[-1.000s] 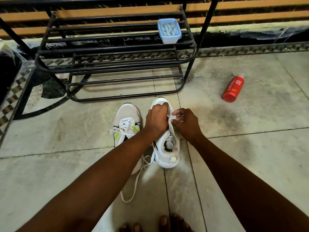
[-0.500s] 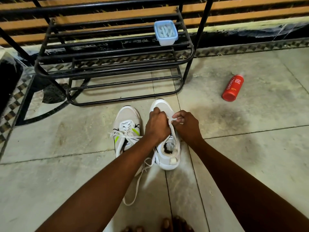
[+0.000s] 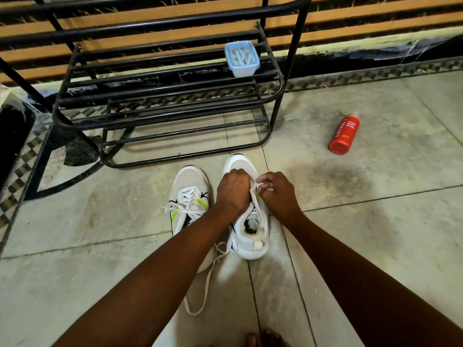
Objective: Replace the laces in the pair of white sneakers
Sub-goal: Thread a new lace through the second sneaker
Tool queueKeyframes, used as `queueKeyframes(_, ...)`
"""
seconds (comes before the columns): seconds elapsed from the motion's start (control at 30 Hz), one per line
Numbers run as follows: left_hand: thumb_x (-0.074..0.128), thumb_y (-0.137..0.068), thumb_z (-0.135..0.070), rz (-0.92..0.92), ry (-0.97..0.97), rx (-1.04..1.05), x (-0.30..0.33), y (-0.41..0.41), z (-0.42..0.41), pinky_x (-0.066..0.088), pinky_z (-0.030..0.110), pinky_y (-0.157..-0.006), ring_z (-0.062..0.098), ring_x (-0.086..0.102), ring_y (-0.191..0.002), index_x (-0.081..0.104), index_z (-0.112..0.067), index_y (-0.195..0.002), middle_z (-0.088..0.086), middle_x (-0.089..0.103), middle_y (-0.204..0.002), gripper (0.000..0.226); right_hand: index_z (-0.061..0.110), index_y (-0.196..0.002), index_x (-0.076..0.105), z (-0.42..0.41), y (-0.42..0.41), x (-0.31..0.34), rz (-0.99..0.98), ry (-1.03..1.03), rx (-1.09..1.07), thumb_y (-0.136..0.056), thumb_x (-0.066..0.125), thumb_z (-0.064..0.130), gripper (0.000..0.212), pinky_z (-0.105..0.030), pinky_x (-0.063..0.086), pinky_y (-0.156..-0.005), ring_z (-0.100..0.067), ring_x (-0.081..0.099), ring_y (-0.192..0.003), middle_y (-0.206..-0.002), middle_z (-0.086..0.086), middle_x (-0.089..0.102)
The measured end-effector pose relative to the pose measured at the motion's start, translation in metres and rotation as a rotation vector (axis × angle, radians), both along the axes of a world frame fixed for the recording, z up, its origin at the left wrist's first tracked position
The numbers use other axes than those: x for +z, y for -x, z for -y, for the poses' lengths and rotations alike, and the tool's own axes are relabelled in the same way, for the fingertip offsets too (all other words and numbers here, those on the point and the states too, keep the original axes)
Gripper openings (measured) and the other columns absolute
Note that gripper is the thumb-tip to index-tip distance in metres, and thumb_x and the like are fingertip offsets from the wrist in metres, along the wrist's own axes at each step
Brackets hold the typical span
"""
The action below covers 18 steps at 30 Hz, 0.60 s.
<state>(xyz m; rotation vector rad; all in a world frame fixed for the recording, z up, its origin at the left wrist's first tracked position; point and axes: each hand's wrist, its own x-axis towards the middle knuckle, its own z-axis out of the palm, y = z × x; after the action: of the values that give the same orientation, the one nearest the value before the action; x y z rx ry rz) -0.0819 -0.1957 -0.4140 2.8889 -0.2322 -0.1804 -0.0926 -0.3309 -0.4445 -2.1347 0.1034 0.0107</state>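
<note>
while both hands pinch lace, right sneaker points toe-away, lengthwise

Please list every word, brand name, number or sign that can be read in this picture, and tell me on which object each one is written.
"CINTHOL": written along the red bottle that lies on the floor.
"FOAM BODY WASH": white letters on the same red bottle.
A small orange line below those words on the bottle: too small to read.
Small dark print on the tongue of the right sneaker: mostly hidden by the left hand, not readable.
Blue container on the rack: no text visible.
</note>
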Motion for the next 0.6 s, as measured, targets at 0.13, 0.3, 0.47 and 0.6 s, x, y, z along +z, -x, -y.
queueKeyframes(0.13, 0.064, -0.081, -0.003, -0.014, 0.263, 0.167, 0.000, 0.004, -0.009, 0.042, 0.032, -0.077, 0.026, 0.064, -0.100, 0.070, -0.017, -0.093, 0.000, 0.071, -0.103, 0.020, 0.017, -0.094, 0.069, 0.001, -0.001, 0.004, -0.007, 0.022, 0.039, -0.077, 0.065, 0.000, 0.024, -0.032, 0.050, -0.090, -0.015, 0.063, -0.087, -0.090, 0.003, 0.062)
queueKeyframes(0.3, 0.063, -0.075, -0.004, -0.055, 0.460, 0.325, 0.003, 0.004, -0.011, 0.040, 0.026, -0.071, 0.016, 0.066, -0.088, 0.069, -0.024, -0.078, -0.013, 0.071, -0.085, 0.021, 0.021, -0.094, 0.072, 0.002, -0.009, 0.009, -0.029, 0.078, 0.088, -0.078, 0.073, 0.008, 0.021, -0.028, 0.043, -0.081, -0.015, 0.059, -0.086, -0.083, 0.001, 0.060)
queueKeyframes(0.47, 0.068, -0.082, -0.008, 0.025, 0.332, 0.167, -0.001, 0.007, -0.015, 0.043, 0.027, -0.072, 0.020, 0.063, -0.088, 0.071, -0.019, -0.097, 0.000, 0.058, -0.112, 0.019, 0.021, -0.091, 0.073, -0.001, -0.012, 0.009, -0.023, 0.123, 0.089, -0.077, 0.072, 0.008, 0.019, -0.027, 0.041, -0.078, -0.017, 0.056, -0.083, -0.076, 0.006, 0.055)
queueKeyframes(0.6, 0.071, -0.084, -0.010, 0.007, 0.289, 0.134, -0.003, 0.001, -0.019, 0.054, 0.031, -0.079, 0.020, 0.061, -0.093, 0.071, -0.012, -0.098, 0.005, 0.040, -0.123, 0.014, 0.022, -0.090, 0.073, -0.001, -0.012, 0.008, -0.004, 0.139, 0.083, -0.078, 0.071, 0.009, 0.017, -0.028, 0.043, -0.078, -0.020, 0.057, -0.084, -0.073, 0.009, 0.054)
